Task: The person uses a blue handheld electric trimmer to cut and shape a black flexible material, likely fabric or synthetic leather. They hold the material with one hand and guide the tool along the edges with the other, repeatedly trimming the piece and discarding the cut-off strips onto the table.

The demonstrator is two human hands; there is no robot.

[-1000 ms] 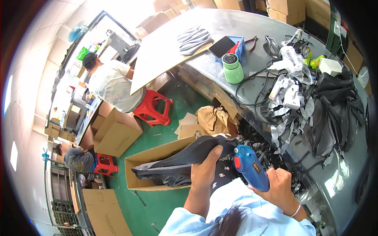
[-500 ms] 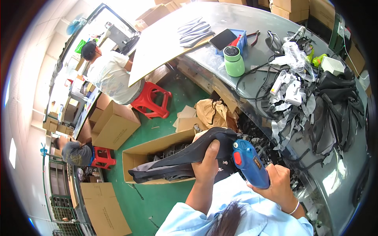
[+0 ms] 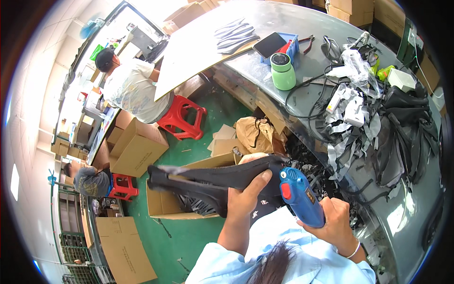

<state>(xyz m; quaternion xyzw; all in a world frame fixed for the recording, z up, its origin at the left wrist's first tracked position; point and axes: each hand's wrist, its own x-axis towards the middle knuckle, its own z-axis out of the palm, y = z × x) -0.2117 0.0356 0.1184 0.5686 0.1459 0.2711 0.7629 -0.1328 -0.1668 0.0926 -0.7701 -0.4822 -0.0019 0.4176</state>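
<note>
My left hand is closed around a long black fabric piece, thumb on top. Its free end stretches leftward above the open carton and looks blurred at the tip. My right hand grips a blue handheld power tool with a red button on its side. The tool's head is close beside the right end of the fabric; whether they touch, I cannot tell. Under the fabric, the long cardboard box holds more dark pieces.
On the grey table to the right are a green bottle, a blue bin with a phone, pliers, cables, scraps and black fabric. Two people sit at left on red stools. A brown paper bag lies beyond the box.
The fabric's free end has swung up and to the left, and its grey underside no longer shows. My left hand has shifted slightly; the tool stays almost where it was.
</note>
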